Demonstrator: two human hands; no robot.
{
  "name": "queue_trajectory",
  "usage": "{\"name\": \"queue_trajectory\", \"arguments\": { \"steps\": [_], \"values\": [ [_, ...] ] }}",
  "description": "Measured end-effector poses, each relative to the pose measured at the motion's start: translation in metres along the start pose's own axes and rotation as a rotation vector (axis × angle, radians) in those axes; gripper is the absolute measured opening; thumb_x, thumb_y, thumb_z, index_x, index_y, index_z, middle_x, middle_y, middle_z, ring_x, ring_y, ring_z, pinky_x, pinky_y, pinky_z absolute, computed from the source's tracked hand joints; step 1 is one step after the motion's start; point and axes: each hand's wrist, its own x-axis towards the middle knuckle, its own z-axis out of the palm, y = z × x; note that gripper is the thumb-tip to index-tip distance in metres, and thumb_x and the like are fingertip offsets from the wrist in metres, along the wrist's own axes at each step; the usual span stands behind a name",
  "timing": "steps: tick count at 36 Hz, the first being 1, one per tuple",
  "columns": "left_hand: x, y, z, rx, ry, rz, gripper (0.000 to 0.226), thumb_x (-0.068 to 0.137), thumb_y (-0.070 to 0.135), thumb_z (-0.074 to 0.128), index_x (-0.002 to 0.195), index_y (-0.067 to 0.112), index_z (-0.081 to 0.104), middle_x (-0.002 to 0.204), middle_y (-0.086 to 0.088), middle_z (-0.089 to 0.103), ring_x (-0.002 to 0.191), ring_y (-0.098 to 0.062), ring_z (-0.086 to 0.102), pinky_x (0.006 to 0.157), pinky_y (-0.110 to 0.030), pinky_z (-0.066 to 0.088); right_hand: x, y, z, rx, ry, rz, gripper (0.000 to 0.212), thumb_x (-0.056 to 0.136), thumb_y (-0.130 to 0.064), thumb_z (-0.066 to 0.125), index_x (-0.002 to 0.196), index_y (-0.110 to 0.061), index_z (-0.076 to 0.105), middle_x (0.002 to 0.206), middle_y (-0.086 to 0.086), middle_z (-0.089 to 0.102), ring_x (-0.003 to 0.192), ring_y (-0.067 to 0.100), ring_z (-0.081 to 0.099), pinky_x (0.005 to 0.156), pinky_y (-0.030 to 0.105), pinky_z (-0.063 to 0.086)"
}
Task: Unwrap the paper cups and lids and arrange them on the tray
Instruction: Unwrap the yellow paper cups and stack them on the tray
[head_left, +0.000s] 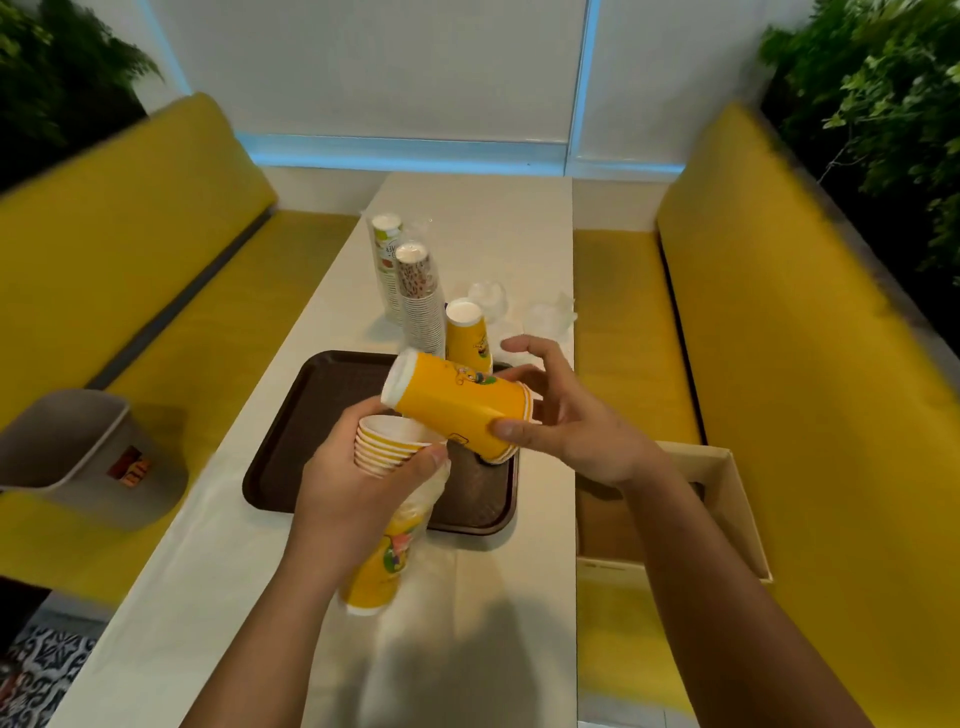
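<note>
Yellow padded benches (130, 249) flank a long white table (478, 228) carrying a dark brown plastic tray (291, 441). Left hand (353, 493) grasps a half-wrapped stack of yellow paper cups (382, 444) over the tray's near edge. Right hand (571, 431) grasps a short nested yellow cup stack (452, 402), tipped sideways above the tray.

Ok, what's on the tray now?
A stack of yellow cups stands upside-down at the tray's far corner. The left hand with wrapped cups and right hand with loose cups hide the tray's middle.

A yellow cup stack (452, 410) lies sideways over the brown tray (301, 426) (second stack (466, 338) standing behind)
</note>
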Motion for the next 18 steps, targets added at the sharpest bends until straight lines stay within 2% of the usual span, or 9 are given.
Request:
{"name": "queue_trajectory", "arguments": {
  "steps": [2,5,8,11,14,16,18],
  "values": [
    [0.002,0.001,0.001,-0.008,0.021,-0.013,0.056,0.076,0.044,0.087,0.125,0.043,0.06,0.099,0.035,0.067,0.09,0.012,0.065,0.073,-0.025,0.052,-0.001,0.0,-0.001,-0.072,-0.055,0.036,0.082,0.087,-0.018,0.084,0.149,-0.041,0.037,0.143,0.002,0.049,0.13,0.027,0.058,0.1,0.052,0.058],
    [0.002,0.003,0.003,-0.006,0.036,-0.013,0.057,0.078,0.041,0.088,0.126,0.047,0.056,0.096,0.041,0.064,0.088,0.017,0.062,0.071,-0.023,0.05,0.003,-0.002,0.003,-0.211,-0.102,0.054,0.082,0.085,-0.015,0.088,0.149,-0.038,0.044,0.138,-0.013,0.058,0.126,0.014,0.061,0.102,0.04,0.058],
    [0.005,0.005,0.001,-0.004,0.041,-0.026,0.057,0.079,0.04,0.087,0.125,0.049,0.055,0.093,0.042,0.062,0.087,0.019,0.061,0.07,-0.021,0.049,0.013,-0.004,0.009,-0.265,-0.06,0.014,0.077,0.082,-0.008,0.088,0.142,-0.036,0.049,0.124,-0.023,0.065,0.117,0.006,0.065,0.093,0.027,0.057],
    [0.007,0.002,-0.002,-0.004,0.049,-0.045,0.056,0.078,0.04,0.088,0.123,0.051,0.056,0.093,0.039,0.064,0.086,0.018,0.061,0.069,-0.021,0.049,0.03,-0.003,0.013,-0.191,0.108,-0.037,0.074,0.08,-0.002,0.087,0.134,-0.035,0.05,0.116,-0.02,0.068,0.108,0.005,0.068,0.084,0.022,0.056],
    [0.012,-0.001,-0.007,-0.011,0.058,-0.072,0.057,0.076,0.038,0.089,0.121,0.052,0.057,0.101,0.025,0.066,0.091,0.004,0.065,0.07,-0.022,0.05,0.059,0.002,0.013,-0.127,0.346,-0.096,0.076,0.08,-0.01,0.09,0.139,-0.028,0.047,0.125,-0.006,0.065,0.112,0.009,0.066,0.086,0.027,0.058],
    [0.015,-0.005,-0.011,-0.005,0.053,-0.076,0.059,0.076,0.038,0.088,0.124,0.051,0.057,0.106,0.022,0.065,0.095,-0.002,0.064,0.072,-0.023,0.051,0.081,0.004,0.01,-0.134,0.474,-0.13,0.079,0.078,-0.016,0.09,0.141,-0.03,0.044,0.128,-0.008,0.062,0.115,0.007,0.064,0.088,0.029,0.059],
    [0.018,-0.011,-0.015,0.002,0.056,-0.076,0.06,0.076,0.04,0.088,0.125,0.051,0.056,0.108,0.022,0.064,0.097,-0.004,0.064,0.072,-0.022,0.051,0.105,0.007,0.005,-0.187,0.578,-0.159,0.082,0.075,-0.029,0.091,0.14,-0.036,0.042,0.133,-0.007,0.059,0.121,0.012,0.061,0.094,0.039,0.06]
  ]
}}
